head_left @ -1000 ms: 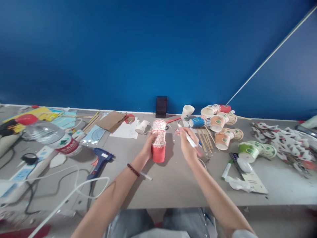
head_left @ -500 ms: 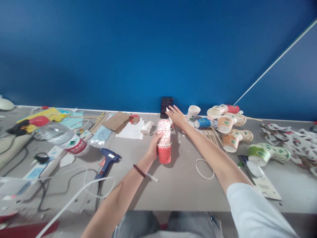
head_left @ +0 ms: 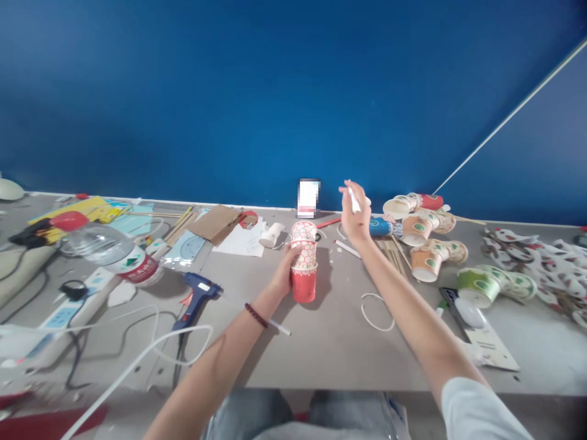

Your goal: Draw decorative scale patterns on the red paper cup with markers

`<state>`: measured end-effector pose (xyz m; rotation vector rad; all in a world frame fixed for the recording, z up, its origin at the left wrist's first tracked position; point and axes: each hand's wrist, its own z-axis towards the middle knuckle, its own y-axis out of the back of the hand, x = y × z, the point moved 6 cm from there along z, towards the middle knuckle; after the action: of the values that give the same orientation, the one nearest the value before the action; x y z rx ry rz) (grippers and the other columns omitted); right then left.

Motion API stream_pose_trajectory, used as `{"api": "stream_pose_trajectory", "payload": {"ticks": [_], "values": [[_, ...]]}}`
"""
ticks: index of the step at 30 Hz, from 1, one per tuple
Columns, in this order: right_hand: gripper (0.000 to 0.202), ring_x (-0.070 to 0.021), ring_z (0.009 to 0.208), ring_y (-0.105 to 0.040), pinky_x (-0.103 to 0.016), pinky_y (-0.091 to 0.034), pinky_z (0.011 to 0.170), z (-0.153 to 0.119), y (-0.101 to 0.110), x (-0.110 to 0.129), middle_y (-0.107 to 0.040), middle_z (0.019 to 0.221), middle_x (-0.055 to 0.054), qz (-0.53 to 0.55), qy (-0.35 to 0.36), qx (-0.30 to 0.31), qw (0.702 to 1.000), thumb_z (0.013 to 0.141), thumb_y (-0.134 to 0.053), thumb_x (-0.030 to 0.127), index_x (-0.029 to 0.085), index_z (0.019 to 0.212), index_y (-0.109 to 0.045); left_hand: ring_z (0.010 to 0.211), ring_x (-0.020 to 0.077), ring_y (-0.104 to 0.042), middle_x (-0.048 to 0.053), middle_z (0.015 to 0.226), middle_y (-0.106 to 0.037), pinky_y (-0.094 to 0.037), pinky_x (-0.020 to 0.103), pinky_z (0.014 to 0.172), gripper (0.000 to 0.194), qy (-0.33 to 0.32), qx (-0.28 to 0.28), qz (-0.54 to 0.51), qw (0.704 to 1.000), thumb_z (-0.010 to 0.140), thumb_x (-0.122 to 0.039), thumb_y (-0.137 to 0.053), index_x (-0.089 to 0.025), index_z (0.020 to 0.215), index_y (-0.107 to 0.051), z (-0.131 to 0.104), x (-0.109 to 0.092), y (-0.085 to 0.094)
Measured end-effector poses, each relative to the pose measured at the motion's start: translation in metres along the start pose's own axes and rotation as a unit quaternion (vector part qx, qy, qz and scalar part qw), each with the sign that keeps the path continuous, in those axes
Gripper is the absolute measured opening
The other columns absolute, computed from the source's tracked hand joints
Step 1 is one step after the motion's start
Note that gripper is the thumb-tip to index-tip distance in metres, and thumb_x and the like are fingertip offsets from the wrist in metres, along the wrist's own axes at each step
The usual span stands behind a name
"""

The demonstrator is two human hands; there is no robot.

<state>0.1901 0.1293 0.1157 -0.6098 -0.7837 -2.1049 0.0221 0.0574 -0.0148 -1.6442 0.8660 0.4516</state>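
My left hand (head_left: 285,267) is wrapped round the left side of a stack of paper cups. The lowest is a red paper cup (head_left: 304,286); above it are white paper cups with a red scale pattern (head_left: 304,252). The stack stands on the table. My right hand (head_left: 356,214) is raised above the back of the table, its fingers closed round a narrow white piece (head_left: 353,200) whose kind I cannot make out. Left of it, a phone (head_left: 308,198) leans on the blue wall, screen lit and blurred. A white marker (head_left: 347,248) lies below my right hand.
A blue glue gun (head_left: 200,296), water bottle (head_left: 114,252), power strip (head_left: 68,324) and loose white cable (head_left: 137,360) are at left. Joined paper cups (head_left: 426,260), wooden sticks (head_left: 392,255) and another phone (head_left: 455,311) lie at right. A white ring (head_left: 376,312) lies near my right forearm.
My right hand has moved right and up from in front of the phone, with the white piece in its fingers. The phone's screen went from dark to bright. My left hand stays on the cups.
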Motion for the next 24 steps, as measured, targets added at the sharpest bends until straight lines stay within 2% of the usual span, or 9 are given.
{"api": "stream_pose_trajectory", "payload": {"ticks": [2,5,8,12,16,24], "values": [[0.04,-0.0207,0.1,-0.064,-0.042,-0.05,0.088,-0.024,0.007,0.005,-0.067,0.1,-0.007,0.133,-0.093,-0.016,0.987,0.094,-0.033,0.046,0.022,0.116,-0.056,0.067,0.0194,-0.066,0.006,0.083,-0.067,-0.053,0.034,0.064,0.045,0.008,0.002,0.001,1.0,0.067,-0.037,-0.072,-0.018,0.103,-0.052,0.0,0.0,0.0],[0.034,-0.0182,0.082,-0.066,-0.034,-0.055,0.072,-0.062,0.009,0.014,-0.066,0.082,-0.003,0.243,-0.17,-0.006,0.955,0.09,-0.042,0.048,0.023,0.105,-0.059,0.066,0.0196,-0.065,0.005,0.08,-0.067,-0.052,0.033,0.063,0.045,0.006,0.003,0.003,1.0,0.068,-0.038,-0.072,-0.019,0.103,-0.053,-0.001,-0.001,0.0],[0.025,-0.0163,0.07,-0.065,-0.035,-0.055,0.072,-0.096,0.007,0.023,-0.064,0.071,0.0,0.275,-0.179,0.024,0.944,0.088,-0.049,0.044,0.022,0.094,-0.06,0.065,0.0201,-0.065,0.005,0.078,-0.066,-0.052,0.033,0.062,0.043,-0.005,-0.006,0.001,1.0,0.068,-0.039,-0.072,-0.018,0.101,-0.052,-0.001,-0.003,0.001],[0.023,-0.0189,0.074,-0.067,-0.039,-0.056,0.075,-0.129,0.0,0.024,-0.068,0.081,-0.003,0.299,-0.187,0.055,0.934,0.085,-0.056,0.042,0.022,0.096,-0.055,0.063,0.0171,-0.063,0.002,0.075,-0.064,-0.05,0.03,0.061,0.037,-0.048,-0.005,0.01,0.999,0.069,-0.034,-0.071,-0.018,0.097,-0.052,-0.002,-0.008,0.0],[0.022,-0.0218,0.083,-0.068,-0.041,-0.057,0.075,-0.141,-0.005,0.024,-0.069,0.09,-0.006,0.308,-0.191,0.078,0.929,0.084,-0.059,0.04,0.023,0.097,-0.055,0.068,0.0169,-0.063,0.002,0.082,-0.065,-0.049,0.029,0.064,0.041,-0.077,-0.002,0.014,0.997,0.07,-0.031,-0.071,-0.02,0.104,-0.051,-0.003,-0.011,-0.001],[0.013,-0.0188,0.08,-0.065,-0.033,-0.052,0.072,-0.146,-0.005,0.026,-0.067,0.086,-0.005,0.224,-0.162,0.09,0.957,0.084,-0.058,0.032,0.021,0.091,-0.063,0.071,0.016,-0.063,0.001,0.086,-0.065,-0.049,0.03,0.069,0.046,-0.08,-0.014,0.012,0.997,0.07,-0.03,-0.072,-0.022,0.109,-0.049,-0.007,-0.017,-0.002]]}}
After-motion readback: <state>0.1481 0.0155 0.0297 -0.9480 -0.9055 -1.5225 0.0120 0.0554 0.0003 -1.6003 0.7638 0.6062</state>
